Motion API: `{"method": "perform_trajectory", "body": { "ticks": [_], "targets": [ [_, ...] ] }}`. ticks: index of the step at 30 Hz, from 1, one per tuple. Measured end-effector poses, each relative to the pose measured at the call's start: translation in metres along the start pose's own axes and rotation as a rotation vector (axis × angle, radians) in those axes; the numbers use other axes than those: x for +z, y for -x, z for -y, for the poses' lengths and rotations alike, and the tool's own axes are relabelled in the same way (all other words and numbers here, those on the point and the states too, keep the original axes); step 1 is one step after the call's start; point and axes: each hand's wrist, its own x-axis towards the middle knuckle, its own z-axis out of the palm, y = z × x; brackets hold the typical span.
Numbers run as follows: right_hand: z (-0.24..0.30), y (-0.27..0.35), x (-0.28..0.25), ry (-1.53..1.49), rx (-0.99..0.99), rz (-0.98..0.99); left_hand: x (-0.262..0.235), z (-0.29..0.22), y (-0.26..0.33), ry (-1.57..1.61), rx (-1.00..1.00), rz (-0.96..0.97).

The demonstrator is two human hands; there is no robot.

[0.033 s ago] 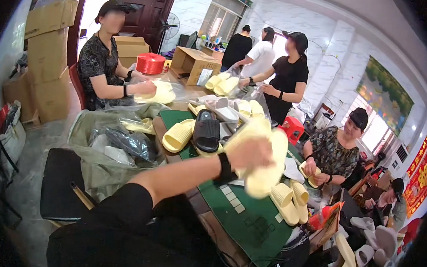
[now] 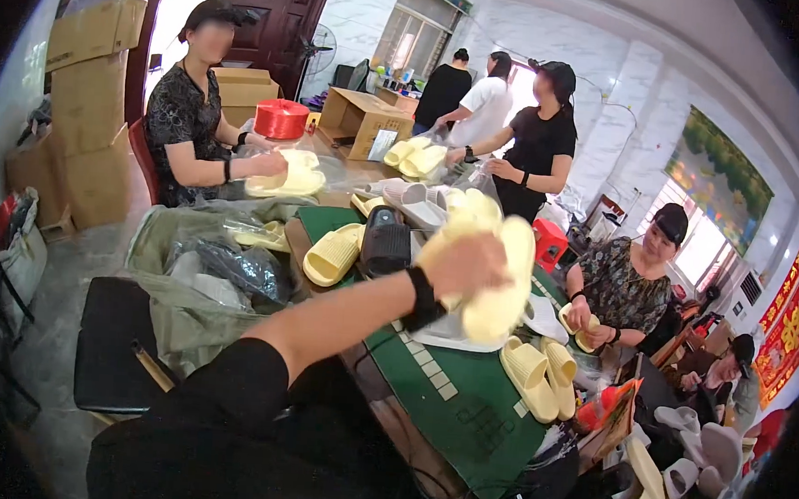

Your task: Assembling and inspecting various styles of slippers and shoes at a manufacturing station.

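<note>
The left hand (image 2: 473, 265) is where it was in the picture before, and so is the pale yellow soft foam slipper (image 2: 505, 288) in it, so nothing has moved on and the work stays at the same step. The fingers are curled tight around the slipper's left edge. It hangs above the green table mat (image 2: 463, 409), right of a black slipper (image 2: 386, 240). Its long side runs from far to near. I cannot tell which end is the toe. The right hand is out of sight
</note>
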Motion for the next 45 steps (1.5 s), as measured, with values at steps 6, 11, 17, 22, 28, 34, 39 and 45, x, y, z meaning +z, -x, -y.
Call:
{"method": "perform_trajectory", "body": {
  "ticks": [6, 11, 17, 22, 28, 34, 39, 45],
  "targets": [
    [0.0, 0.009, 0.008, 0.047, -0.046, 0.047, 0.021, 0.116, 0.034, -0.378, -0.546, 0.185],
    [0.006, 0.028, 0.007, 0.159, -0.073, -0.103, 0.06, 0.113, 0.072, -0.363, -0.504, 0.42],
    [0.027, 0.014, 0.0, 0.368, -0.063, -0.224, 0.06, 0.178, 0.103, -0.331, -0.583, 0.384],
    [0.08, 0.028, -0.024, 0.442, -0.163, -0.375, 0.045, 0.168, 0.1, -0.469, -0.544, 0.341],
    [0.165, 0.01, -0.092, 0.698, -0.429, -0.597, 0.038, 0.067, 0.07, -0.098, -0.107, 0.119],
    [0.241, -0.122, -0.196, 0.66, -0.392, -0.674, 0.033, -0.024, 0.078, 0.371, 0.058, 0.254],
    [0.268, -0.25, -0.285, 0.705, -0.344, -0.706, 0.019, -0.077, 0.088, 0.417, 0.085, 0.33],
    [0.284, -0.443, -0.415, 0.638, -0.386, -0.014, 0.047, -0.082, 0.118, 0.576, 0.098, 0.509]
  ]
}}
